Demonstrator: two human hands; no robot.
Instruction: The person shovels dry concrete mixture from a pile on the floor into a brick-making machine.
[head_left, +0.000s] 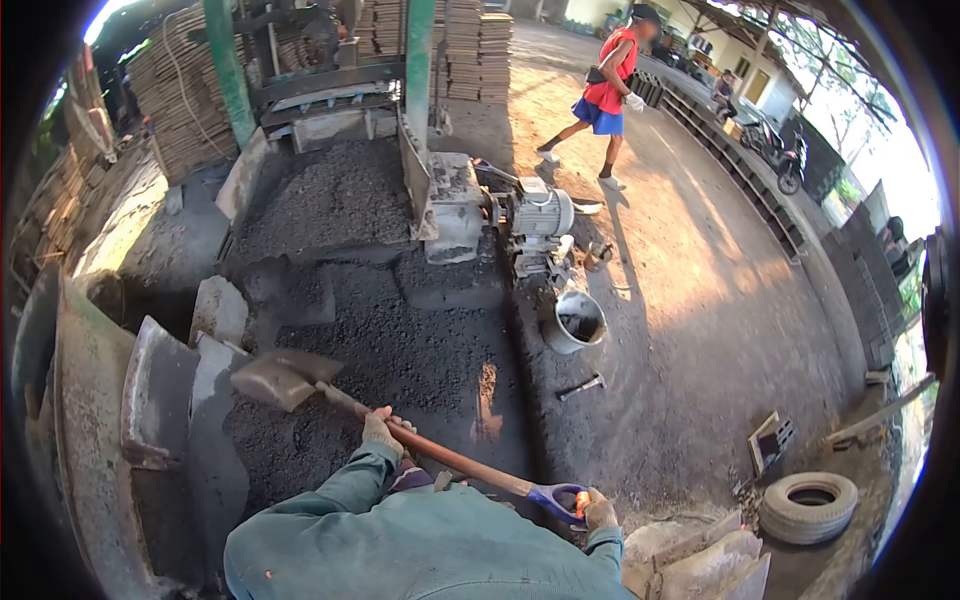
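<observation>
Left hand (381, 430) grips the wooden-shafted, metal-bladed shovel (450, 460) mid-shaft; right hand (599, 511) clenches its blue end-handle, above the dark gravel heap (400, 340).

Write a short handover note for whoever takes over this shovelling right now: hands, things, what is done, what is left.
Left hand: grip shut on the shovel shaft, about midway.
Right hand: grip shut on the blue handle end.
Things: the blade is raised over the dark grit, close to the metal plates on the left. A bucket stands by the motor; another person walks beyond.
Done: cannot tell how much has been moved.
Left: a wide spread of grit lies on the floor.
</observation>
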